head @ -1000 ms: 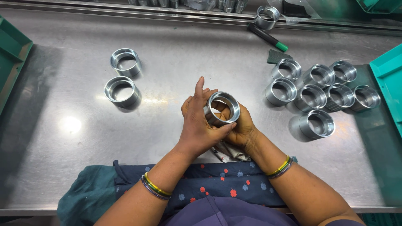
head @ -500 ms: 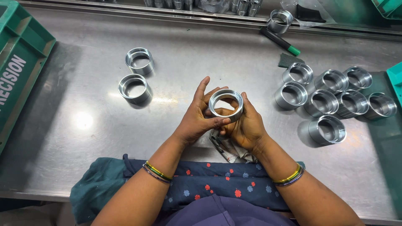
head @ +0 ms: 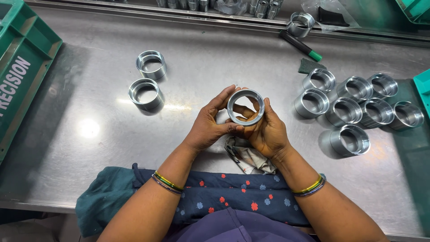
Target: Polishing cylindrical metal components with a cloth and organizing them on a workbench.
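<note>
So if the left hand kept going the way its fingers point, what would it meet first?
The left hand points up and right, so probably the metal ring it already touches, then the right hand; depth is hard to judge.

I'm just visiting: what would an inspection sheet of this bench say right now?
Surface: steel table, shiny, glare spots.
Job's things: metal ring held up in both hands; two rings to the left, seven rings grouped to the right.
Clutter: crumpled rag, green-capped marker, green pad.
Grippers: left hand and right hand both grip the ring.
Cables: nothing seen.
Surroundings: green crate on the left, more metal parts along the back.
</note>
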